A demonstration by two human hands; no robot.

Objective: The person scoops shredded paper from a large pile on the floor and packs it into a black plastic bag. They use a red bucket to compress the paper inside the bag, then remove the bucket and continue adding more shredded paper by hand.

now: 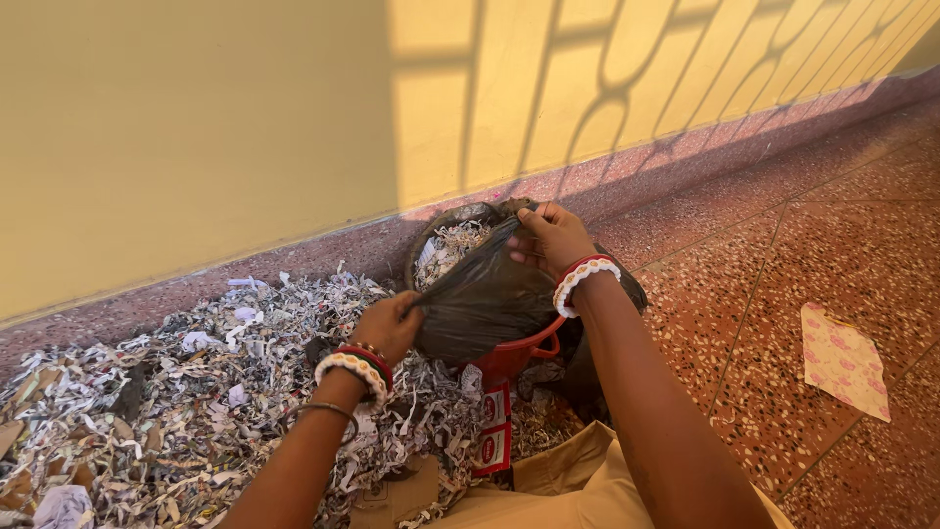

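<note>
While both pinch it, L hand (390, 323) & R hand (550, 235) stretch dark bag (485, 299) diagonally over red bucket (514, 355).

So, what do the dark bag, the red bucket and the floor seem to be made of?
The dark bag looks like thin plastic film: it wrinkles, stretches between both hands and shines a little. The red bucket seems to be moulded plastic, smooth and slightly glossy, with a thin handle of the same colour. The floor looks like polished terrazzo or a similar speckled stone tile: reddish with pale chips and straight joints.
</note>
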